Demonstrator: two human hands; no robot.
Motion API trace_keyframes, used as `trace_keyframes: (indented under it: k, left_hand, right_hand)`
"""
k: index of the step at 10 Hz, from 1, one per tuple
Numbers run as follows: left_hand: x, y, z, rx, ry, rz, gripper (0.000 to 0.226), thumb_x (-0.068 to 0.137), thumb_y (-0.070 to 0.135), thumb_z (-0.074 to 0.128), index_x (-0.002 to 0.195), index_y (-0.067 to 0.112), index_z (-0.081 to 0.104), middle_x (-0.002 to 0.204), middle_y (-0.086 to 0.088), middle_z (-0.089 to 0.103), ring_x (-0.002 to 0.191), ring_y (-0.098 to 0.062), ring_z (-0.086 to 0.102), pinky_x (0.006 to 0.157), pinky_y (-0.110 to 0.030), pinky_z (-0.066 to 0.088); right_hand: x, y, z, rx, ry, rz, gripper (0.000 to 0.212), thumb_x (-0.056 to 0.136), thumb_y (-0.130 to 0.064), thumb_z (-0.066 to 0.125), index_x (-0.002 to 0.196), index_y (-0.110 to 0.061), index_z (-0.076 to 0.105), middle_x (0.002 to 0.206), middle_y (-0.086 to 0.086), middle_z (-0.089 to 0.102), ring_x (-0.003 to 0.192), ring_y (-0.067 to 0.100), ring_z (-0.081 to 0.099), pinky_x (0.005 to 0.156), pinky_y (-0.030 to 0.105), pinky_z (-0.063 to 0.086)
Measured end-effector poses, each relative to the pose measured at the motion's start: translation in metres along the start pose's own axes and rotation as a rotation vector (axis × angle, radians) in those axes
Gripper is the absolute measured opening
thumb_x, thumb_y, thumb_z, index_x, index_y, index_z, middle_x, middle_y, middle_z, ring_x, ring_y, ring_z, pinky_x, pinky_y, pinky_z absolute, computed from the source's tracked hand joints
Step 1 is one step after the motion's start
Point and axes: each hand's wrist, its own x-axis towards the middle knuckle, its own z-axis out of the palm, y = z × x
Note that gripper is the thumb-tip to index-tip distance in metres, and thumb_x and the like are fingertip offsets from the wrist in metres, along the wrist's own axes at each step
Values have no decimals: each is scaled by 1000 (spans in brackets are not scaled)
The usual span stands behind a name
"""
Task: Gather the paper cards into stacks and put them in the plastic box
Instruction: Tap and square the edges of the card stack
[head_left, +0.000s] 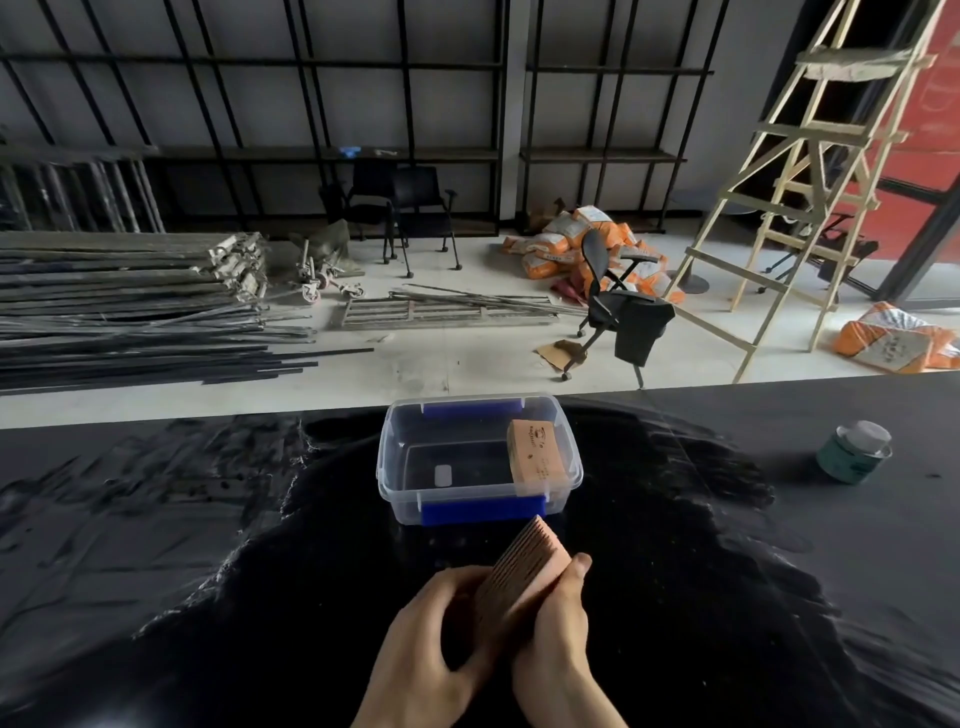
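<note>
Paper cards (522, 569) between closed hands (498, 629)

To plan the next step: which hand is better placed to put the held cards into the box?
Probably the right hand: it wraps the cards on the side nearer the box.

My two bare hands, left (431, 631) and right (558, 631), frame a fanned stack of salmon-pink paper cards (519, 569) with brown striped edges. Beyond it, a clear rectangular plastic box (397, 467) has royal-blue latches (482, 509) and contains a tan card stack with dark print (535, 451). The glossy black tabletop (208, 519) carries grey streaked reflections. A teal round tin with a pale grey lid (852, 453) sits at right.
</note>
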Motion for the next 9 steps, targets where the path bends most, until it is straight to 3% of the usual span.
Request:
trace_keyframes:
  k: [1,2,3,4,5,6,7,8,9]
  left_hand:
    - [0,-9,-17,4,51,63,46,76,40,84,118,48,66,109,27,75,102,8,71,92,-22,59]
    - [5,-20,-33,200,-5,109,48,81,46,80,125,48,62,115,30,70,107,11,67,95,-18,56]
    - [14,-27,-42,372,-76,124,56,82,33,75,132,49,55,120,33,61,111,12,61,102,-21,53]
    - [21,-25,-39,454,-137,97,62,82,26,70,137,47,53,123,32,54,117,8,53,106,-22,49]
    - [21,-39,-31,408,-122,63,64,80,26,68,136,52,50,124,31,53,119,4,53,105,-26,50]
    - [13,-56,-18,-29,30,-25,67,77,31,67,139,45,51,138,26,53,131,4,51,110,-29,47]
    - [20,-44,6,-520,202,-201,55,89,51,61,140,33,55,137,13,65,124,5,61,100,-22,46]
    - [36,-27,23,-583,441,-273,29,107,41,42,121,31,66,110,3,79,104,-7,73,91,-30,54]
    - [45,-20,25,-501,550,-232,30,110,25,39,113,30,69,88,-3,79,89,-7,75,80,-31,55]
  right_hand:
    - [-24,-19,7,-145,59,-38,66,98,-67,41,112,-9,68,86,15,80,89,36,75,83,48,57]
    - [-22,-34,13,-256,70,-265,61,100,-64,32,109,-21,74,101,6,80,101,24,73,98,47,52]
    - [-25,-35,25,-425,-73,-453,39,98,-55,47,109,-28,73,102,-3,78,100,9,71,89,33,53]
    - [-19,-16,31,-592,-64,-515,20,101,-35,59,94,-24,74,87,-2,76,85,14,71,75,28,53]
    - [-12,-3,24,-648,-3,-516,24,102,-27,58,84,-21,73,78,2,74,73,16,69,65,33,55]
    - [-10,-3,25,-681,30,-540,26,103,-26,56,83,-18,70,72,5,71,65,12,66,57,24,53]
    - [-10,-1,29,-677,63,-554,27,103,-27,54,81,-18,68,71,4,71,60,9,63,55,20,50]
    - [-11,-1,30,-638,76,-517,33,104,-30,52,79,-15,67,71,8,69,59,9,61,54,22,51]
    - [-12,-6,31,-606,77,-537,36,106,-30,49,79,-12,65,71,12,68,59,17,61,55,26,52]
